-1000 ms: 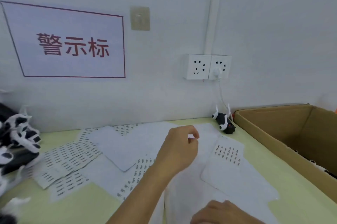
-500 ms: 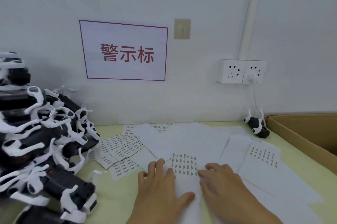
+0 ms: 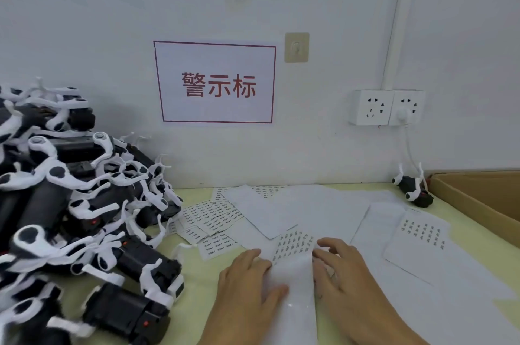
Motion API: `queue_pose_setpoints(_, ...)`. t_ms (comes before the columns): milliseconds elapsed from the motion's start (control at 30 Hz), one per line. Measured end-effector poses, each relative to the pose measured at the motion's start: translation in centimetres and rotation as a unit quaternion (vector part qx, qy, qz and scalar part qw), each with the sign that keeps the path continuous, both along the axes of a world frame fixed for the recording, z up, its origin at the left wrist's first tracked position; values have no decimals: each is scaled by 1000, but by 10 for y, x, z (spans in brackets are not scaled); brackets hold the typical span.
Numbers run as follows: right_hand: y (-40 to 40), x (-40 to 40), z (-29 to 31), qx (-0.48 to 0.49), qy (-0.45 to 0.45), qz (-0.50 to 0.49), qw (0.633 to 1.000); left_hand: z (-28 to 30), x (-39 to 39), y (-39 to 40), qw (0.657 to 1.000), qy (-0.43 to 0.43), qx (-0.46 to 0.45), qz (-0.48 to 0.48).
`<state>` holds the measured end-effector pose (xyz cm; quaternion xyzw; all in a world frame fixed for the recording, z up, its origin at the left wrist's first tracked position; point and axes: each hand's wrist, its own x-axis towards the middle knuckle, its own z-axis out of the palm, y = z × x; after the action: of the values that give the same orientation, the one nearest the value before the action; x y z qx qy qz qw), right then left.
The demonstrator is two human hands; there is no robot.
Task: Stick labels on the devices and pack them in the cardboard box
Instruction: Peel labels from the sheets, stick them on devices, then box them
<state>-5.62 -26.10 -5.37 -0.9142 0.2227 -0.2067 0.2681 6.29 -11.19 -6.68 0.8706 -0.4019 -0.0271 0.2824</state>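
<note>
A heap of black devices with white arms (image 3: 84, 221) fills the left of the yellow-green table. White label sheets (image 3: 295, 243) lie spread across the middle. My left hand (image 3: 247, 282) lies flat on a sheet, fingers straight. My right hand (image 3: 343, 274) rests beside it on the same sheet, fingertips at the printed labels. A single black device (image 3: 413, 190) lies by the wall next to the cardboard box (image 3: 478, 198) at the right edge.
A wall sign with red characters (image 3: 216, 83) hangs behind the table. A double wall socket (image 3: 387, 107) has a white plug and cord running down towards the single device. More label sheets (image 3: 422, 235) lie right of my hands.
The view has swung left, bringing the device heap into sight. My left hand came down from a raised pinch onto the sheet, and both hands now lie flat on it.
</note>
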Motion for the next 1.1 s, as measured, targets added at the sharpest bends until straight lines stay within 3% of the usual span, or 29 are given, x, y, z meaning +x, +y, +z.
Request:
queue_pose_setpoints(100,6,-1,6,112,-102,-24,988,2,-8,-2,999,1,-38,5)
queue_pose_setpoints(267,8,2,6,179,-130,-85,972,4,-18,-6,998,-6,-63,-23)
queue_pose_setpoints(367,9,0,7,255,-133,-78,955,8,-23,-11,979,106,-174,18)
queue_pose_setpoints(467,13,-2,11,328,-139,-49,933,13,-22,-13,922,249,-284,80)
queue_pose_setpoints(567,16,-2,12,355,-136,-19,925,14,-19,-10,873,338,-343,76)
queue_pose_setpoints(800,20,-4,13,451,-154,37,878,18,-21,-7,833,333,-439,53)
queue_pose_setpoints(1000,16,-7,16,524,-133,63,839,11,-23,-7,830,323,-454,21)
queue_pose_setpoints(1100,17,-7,16,523,-104,78,843,9,-21,-9,834,321,-449,2)
